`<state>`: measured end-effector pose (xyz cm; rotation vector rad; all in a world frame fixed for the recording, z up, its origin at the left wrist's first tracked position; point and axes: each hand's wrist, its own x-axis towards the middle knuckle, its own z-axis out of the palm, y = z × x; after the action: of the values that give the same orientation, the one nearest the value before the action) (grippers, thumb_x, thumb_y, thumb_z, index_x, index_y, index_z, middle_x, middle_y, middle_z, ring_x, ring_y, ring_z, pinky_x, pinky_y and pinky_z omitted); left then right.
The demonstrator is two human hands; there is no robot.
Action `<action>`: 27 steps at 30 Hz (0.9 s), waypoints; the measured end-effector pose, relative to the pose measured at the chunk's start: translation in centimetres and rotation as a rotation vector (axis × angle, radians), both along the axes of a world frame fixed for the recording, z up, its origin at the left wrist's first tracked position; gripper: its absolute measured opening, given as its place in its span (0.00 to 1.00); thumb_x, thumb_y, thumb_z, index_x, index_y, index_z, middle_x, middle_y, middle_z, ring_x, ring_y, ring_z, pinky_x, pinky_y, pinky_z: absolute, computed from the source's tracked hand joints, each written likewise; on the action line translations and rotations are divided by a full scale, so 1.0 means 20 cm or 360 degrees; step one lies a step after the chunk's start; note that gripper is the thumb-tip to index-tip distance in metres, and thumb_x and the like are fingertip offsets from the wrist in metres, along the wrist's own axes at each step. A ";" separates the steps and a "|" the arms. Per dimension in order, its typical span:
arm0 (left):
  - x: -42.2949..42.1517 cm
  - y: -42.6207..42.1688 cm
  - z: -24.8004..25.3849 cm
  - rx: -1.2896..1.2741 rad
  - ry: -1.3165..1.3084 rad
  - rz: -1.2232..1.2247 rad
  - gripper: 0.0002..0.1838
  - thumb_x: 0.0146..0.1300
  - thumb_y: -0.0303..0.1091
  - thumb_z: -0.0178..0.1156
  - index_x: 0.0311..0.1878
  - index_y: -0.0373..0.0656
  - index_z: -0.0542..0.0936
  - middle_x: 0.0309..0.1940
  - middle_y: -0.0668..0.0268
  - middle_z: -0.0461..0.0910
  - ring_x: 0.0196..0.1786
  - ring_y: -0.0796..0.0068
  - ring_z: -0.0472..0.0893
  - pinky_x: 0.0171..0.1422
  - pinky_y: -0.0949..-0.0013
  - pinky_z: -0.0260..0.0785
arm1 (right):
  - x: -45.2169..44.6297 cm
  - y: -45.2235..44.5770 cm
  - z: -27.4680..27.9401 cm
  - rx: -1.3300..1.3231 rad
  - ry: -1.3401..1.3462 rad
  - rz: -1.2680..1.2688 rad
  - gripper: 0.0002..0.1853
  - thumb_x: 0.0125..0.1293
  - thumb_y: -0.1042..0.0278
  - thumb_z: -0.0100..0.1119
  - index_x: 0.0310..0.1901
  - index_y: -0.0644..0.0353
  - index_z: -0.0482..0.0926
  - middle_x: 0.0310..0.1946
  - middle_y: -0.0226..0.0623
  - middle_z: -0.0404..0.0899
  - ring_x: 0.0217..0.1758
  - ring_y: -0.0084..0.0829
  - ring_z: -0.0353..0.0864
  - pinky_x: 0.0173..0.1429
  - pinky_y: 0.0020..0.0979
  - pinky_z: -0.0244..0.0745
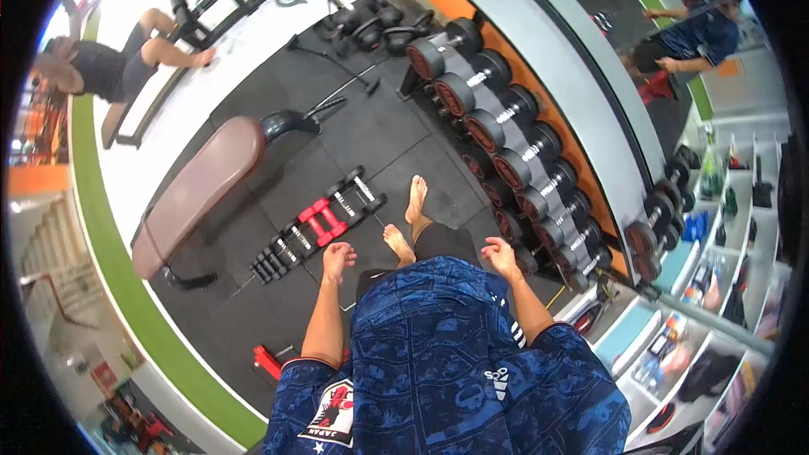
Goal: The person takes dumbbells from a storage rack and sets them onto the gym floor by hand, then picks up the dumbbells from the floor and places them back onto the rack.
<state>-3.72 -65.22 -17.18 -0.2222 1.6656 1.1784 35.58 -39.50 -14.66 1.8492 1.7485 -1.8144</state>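
The red dumbbells (324, 221) lie on the black floor (371, 131), partway along a row of darker dumbbells (271, 264), between the green strip (108, 265) along the floor's left edge and the dumbbell rack (461, 67) toward its right edge. The left hand (340, 259) is nearest them, just beside the row, its grip empty, fingers loosely curled; the right hand (501, 257) hangs near the rack's lower end, also empty, fingers parted. Good form here, I judge, means loose wrists, both hands level and elbows softly bent, with the gaze on the floor. The bare feet (417, 198) stand near the row, so toes deserve care around those hard ends. Beyond the row, the padded bench (198, 194) limits free space leftward.
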 end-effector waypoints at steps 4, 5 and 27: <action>0.07 0.17 0.02 0.0107 -0.0077 -0.0043 0.12 0.66 0.35 0.54 0.49 0.39 0.74 0.38 0.60 0.81 0.36 0.70 0.83 0.36 0.72 0.76 | 0.22 -0.14 0.04 0.0132 -0.0357 0.0348 0.22 0.57 0.76 0.56 0.55 0.60 0.73 0.34 0.38 0.85 0.34 0.26 0.84 0.41 0.29 0.79; 0.09 0.21 0.01 0.0122 -0.0102 -0.0080 0.16 0.64 0.40 0.58 0.49 0.40 0.73 0.40 0.59 0.80 0.39 0.66 0.83 0.37 0.68 0.77 | 0.26 -0.16 0.07 0.0248 -0.0405 0.0384 0.21 0.56 0.76 0.56 0.54 0.62 0.74 0.32 0.39 0.85 0.34 0.26 0.84 0.42 0.29 0.79; 1.58 1.74 0.72 0.0751 -0.0317 -0.1253 0.15 0.68 0.39 0.56 0.49 0.39 0.73 0.40 0.57 0.80 0.41 0.67 0.82 0.44 0.68 0.75 | 1.50 0.40 0.91 0.1261 0.0170 -0.1310 0.26 0.60 0.72 0.62 0.62 0.54 0.70 0.45 0.37 0.80 0.42 0.25 0.79 0.44 0.27 0.76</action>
<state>27.98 -30.52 -2.76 0.5524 1.0823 0.8572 65.64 -31.41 3.45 3.2105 2.1338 -1.4502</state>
